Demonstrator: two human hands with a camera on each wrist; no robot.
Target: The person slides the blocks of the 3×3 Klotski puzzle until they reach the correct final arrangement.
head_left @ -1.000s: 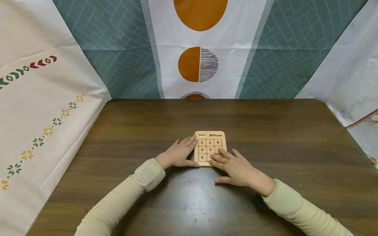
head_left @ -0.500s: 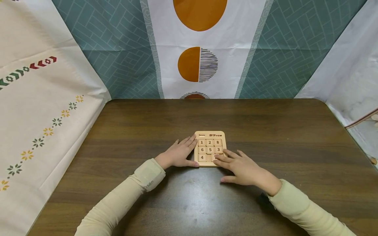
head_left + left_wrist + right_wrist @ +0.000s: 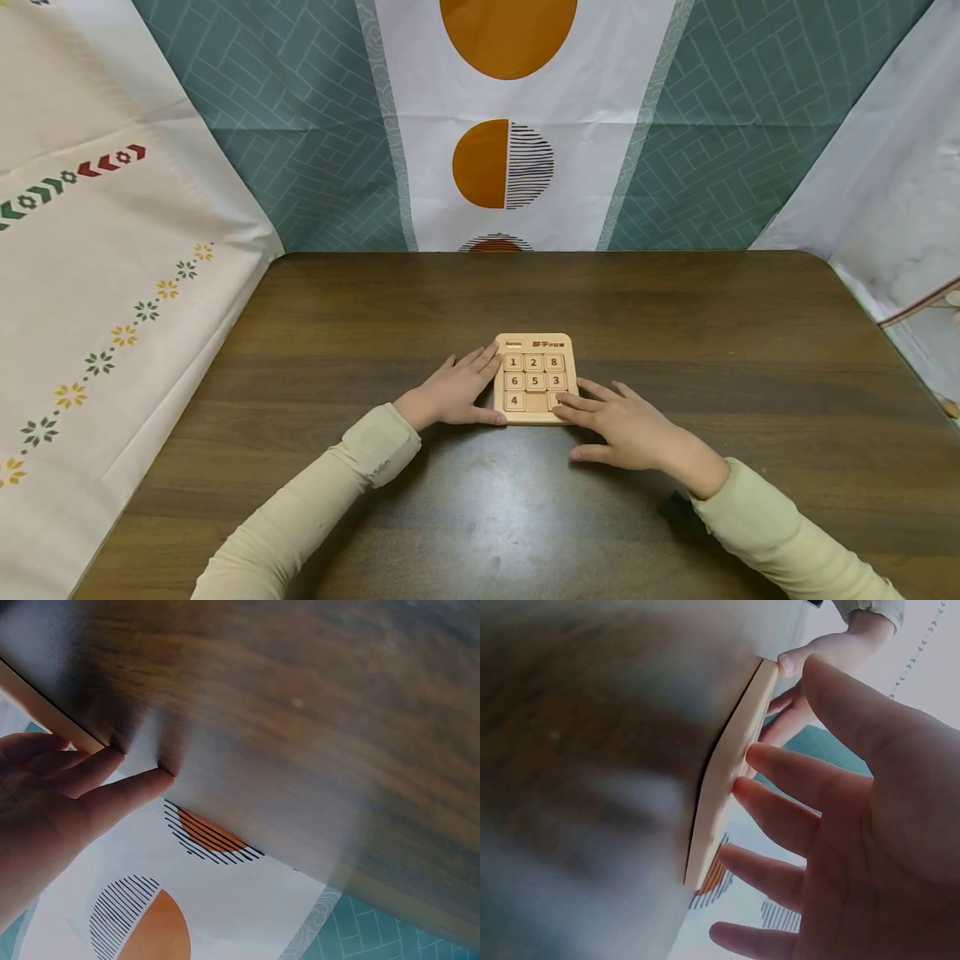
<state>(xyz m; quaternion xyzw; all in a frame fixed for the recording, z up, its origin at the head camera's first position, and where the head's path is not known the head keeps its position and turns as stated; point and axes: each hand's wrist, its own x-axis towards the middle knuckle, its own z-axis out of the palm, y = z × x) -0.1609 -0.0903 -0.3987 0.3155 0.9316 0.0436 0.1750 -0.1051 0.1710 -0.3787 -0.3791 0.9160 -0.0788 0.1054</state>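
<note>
A pale wooden number slide puzzle (image 3: 534, 342) lies flat on the table. Its rows read 1 2 8, then 6 5 3. In the bottom row are the 4 tile (image 3: 514, 401), a vacant slot in the middle and a right-hand tile (image 3: 553, 402) whose number is mostly covered. My left hand (image 3: 456, 392) rests along the board's left edge, thumb at the lower left corner, fingers straight. Fingertips of my right hand (image 3: 630, 427) touch that bottom right tile, with the fingers spread and nearly straight. The right wrist view shows them at the board's edge (image 3: 731, 761).
The brown wooden table (image 3: 420, 300) extends around the board. Behind it hangs a patterned cloth (image 3: 330, 167) with orange circles, and a white embroidered cloth (image 3: 135, 250) hangs at the left. A small dark object (image 3: 681, 510) shows beneath my right wrist.
My right hand has moved right, and the bottom row's middle tile has slid into the right corner, leaving the middle slot vacant. The 3 tile is now uncovered. My left hand stays put.
</note>
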